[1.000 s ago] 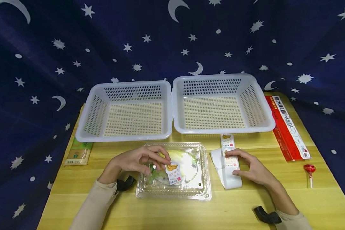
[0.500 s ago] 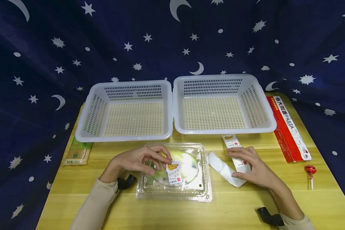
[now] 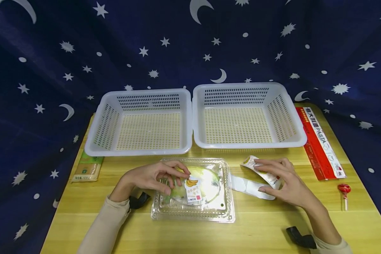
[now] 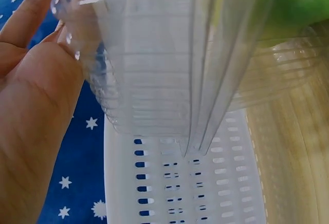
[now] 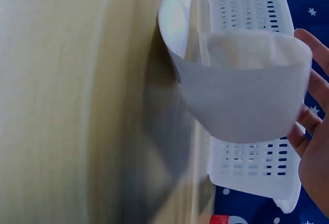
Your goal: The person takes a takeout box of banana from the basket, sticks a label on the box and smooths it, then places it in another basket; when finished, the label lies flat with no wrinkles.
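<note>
A clear plastic clamshell box (image 3: 206, 212) lies on the table, with a yellow-green item (image 3: 209, 176) inside that is partly hidden by glare. My left hand (image 3: 146, 178) hovers over its lid; the fingertips hold the top edge of a banana label (image 3: 193, 193). In the left wrist view the box (image 4: 154, 70) blocks these fingertips and the label. To the right of the box, my right hand (image 3: 289, 183) grips a strip of banana labels (image 3: 252, 188) between thumb and fingers. The strip's white backing (image 5: 241, 100) bends in a loop in the right wrist view.
Two white perforated baskets, left (image 3: 138, 152) and right (image 3: 247, 145), stand side by side at the back. A red pasta pack (image 3: 320, 148) and a red lollipop (image 3: 344, 189) lie at the right. A beige-green packet (image 3: 87, 169) sits at the left.
The label strip has turned, its backing end swinging left to the box and its printed end curling up under my right hand. The left hand and its label have shifted only slightly.
</note>
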`<state>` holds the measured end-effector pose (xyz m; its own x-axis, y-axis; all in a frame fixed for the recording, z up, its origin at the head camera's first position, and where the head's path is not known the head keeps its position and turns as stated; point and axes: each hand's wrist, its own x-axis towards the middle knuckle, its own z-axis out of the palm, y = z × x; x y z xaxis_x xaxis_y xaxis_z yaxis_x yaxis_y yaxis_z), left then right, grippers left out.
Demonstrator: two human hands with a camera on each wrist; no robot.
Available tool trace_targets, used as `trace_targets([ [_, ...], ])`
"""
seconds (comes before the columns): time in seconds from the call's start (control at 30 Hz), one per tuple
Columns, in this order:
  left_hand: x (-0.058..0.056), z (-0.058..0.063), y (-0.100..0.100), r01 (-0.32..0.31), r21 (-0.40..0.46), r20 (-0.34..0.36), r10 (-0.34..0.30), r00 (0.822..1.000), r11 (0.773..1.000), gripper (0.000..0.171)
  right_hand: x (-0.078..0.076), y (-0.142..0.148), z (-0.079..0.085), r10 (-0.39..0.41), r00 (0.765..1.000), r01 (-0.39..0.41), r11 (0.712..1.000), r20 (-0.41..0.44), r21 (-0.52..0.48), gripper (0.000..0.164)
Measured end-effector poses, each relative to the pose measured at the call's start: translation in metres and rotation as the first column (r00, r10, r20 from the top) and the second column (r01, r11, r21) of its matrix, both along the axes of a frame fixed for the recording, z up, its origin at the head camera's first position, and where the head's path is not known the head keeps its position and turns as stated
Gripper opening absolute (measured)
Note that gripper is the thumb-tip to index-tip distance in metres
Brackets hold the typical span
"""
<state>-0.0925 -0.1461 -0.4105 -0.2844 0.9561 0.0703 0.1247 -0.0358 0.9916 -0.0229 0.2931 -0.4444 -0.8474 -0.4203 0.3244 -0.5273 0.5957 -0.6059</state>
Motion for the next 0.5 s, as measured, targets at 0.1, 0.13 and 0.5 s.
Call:
trace_targets([
  [0.1,0.000,0.001,-0.001,-0.006,0.007,0.007,0.006,1.000,1.000,0.061,-0.002,-0.001,0.001,-0.003,1.000,0.003,1.000,-0.009,0.000,0.066],
  [0.13,0.000,0.001,-0.002,-0.008,0.010,0.012,0.008,1.000,1.000,0.062,-0.002,-0.002,0.001,0.000,1.000,0.000,1.000,-0.007,-0.003,0.066],
  [0.5,-0.002,0.003,0.001,-0.016,0.041,0.032,0.015,0.999,0.999,0.067,-0.004,-0.068,0.010,0.355,0.931,-0.365,0.910,-0.085,-0.197,0.058],
])
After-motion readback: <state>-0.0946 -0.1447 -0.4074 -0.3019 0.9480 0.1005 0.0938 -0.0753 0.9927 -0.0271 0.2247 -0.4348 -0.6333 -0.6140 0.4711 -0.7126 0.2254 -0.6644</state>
